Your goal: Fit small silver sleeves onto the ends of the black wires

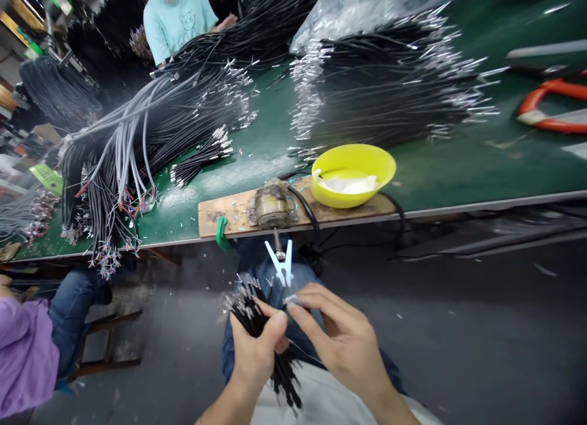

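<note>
My left hand is wrapped round a bundle of short black cables with silvery stripped ends, held above my lap. Close beside it on the right, my right hand pinches the pale end of one cable between thumb and fingertips. Just beyond my fingers, a light blue clip sits on the shaft of a small motor. That motor is fixed to a wooden board at the table edge.
A yellow bowl with white material stands on the board. On the green table lie heaps of black cables, grey cables and orange-handled scissors. One person is across the table, another at left.
</note>
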`<state>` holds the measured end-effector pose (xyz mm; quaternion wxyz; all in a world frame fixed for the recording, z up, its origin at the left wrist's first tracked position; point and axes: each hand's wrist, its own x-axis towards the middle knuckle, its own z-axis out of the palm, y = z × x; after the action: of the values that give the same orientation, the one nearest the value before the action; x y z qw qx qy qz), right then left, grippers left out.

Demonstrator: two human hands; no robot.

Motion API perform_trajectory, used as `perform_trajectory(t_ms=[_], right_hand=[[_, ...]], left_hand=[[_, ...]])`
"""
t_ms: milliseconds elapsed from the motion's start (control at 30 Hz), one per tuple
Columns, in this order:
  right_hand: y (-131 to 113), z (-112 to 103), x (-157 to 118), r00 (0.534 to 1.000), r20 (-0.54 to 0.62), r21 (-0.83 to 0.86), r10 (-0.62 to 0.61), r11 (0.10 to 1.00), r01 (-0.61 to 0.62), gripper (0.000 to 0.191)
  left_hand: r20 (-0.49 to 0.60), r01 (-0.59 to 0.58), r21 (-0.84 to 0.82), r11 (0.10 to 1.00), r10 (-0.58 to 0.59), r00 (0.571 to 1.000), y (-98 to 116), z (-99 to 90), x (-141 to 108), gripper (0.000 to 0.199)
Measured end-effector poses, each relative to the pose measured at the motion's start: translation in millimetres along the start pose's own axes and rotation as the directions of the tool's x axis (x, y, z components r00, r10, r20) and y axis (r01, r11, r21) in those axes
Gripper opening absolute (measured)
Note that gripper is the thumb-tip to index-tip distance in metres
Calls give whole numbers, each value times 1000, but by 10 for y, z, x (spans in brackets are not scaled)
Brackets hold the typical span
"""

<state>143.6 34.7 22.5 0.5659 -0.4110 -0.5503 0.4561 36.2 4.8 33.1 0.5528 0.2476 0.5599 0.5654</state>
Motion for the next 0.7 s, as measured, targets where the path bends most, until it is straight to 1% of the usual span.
perform_trajectory(t_ms=[67, 100, 133, 167, 200, 267, 300, 333, 367, 400, 467, 500, 533, 600, 667, 700], right_hand=[[-19, -17, 17, 995, 57, 124, 83, 988, -89, 17], [-28, -20, 24, 984, 101, 213, 147, 963, -166, 19], [-34, -19, 29, 961, 168, 312, 217, 914, -261, 23], [-36, -17, 35, 927, 246, 404, 283, 840, -364, 28], [-31, -13, 40, 882, 327, 471, 340, 750, -464, 31], [-4, -9, 52, 781, 467, 517, 416, 587, -622, 36], [18, -10, 58, 741, 510, 509, 438, 541, -670, 37], [43, -13, 63, 719, 522, 491, 460, 527, -694, 37], [69, -19, 66, 721, 491, 471, 489, 547, -692, 35], [92, -25, 67, 745, 419, 454, 519, 591, -667, 33], [115, -36, 58, 815, 219, 413, 536, 706, -575, 25], [110, -37, 48, 849, 139, 385, 509, 762, -520, 21], [95, -35, 36, 884, 97, 355, 458, 814, -461, 19], [41, -20, 8, 949, 80, 284, 305, 906, -315, 15], [-14, 1, -10, 989, 43, 187, 143, 971, -149, 5], [-33, 9, -12, 996, 32, 150, 89, 984, -93, 8]], left_hand=[[78, 45, -58, 997, -40, 996, 0, -11, 2, 39], [124, 59, -83, 995, -48, 991, 9, -18, 5, 38], [173, 68, -107, 992, -49, 984, 22, -27, 10, 37], [219, 72, -128, 989, -43, 975, 37, -36, 14, 36], [254, 66, -145, 987, -28, 967, 51, -46, 17, 34], [294, 36, -172, 984, 17, 956, 69, -64, 17, 30], [301, 21, -177, 984, 34, 953, 72, -72, 13, 29], [293, 5, -177, 984, 48, 955, 71, -78, 8, 27], [271, -8, -176, 984, 56, 961, 66, -82, 1, 27], [239, -6, -174, 985, 48, 970, 60, -84, -7, 28], [164, 25, -162, 987, 2, 986, 46, -84, -22, 32], [130, 40, -153, 987, -20, 991, 39, -84, -28, 33], [110, 52, -142, 988, -37, 993, 34, -83, -32, 35], [98, 70, -112, 991, -59, 993, 26, -88, -35, 37], [94, 103, -67, 992, -96, 991, 22, -103, -30, 39], [92, 123, -44, 991, -119, 989, 20, -115, -24, 39]])
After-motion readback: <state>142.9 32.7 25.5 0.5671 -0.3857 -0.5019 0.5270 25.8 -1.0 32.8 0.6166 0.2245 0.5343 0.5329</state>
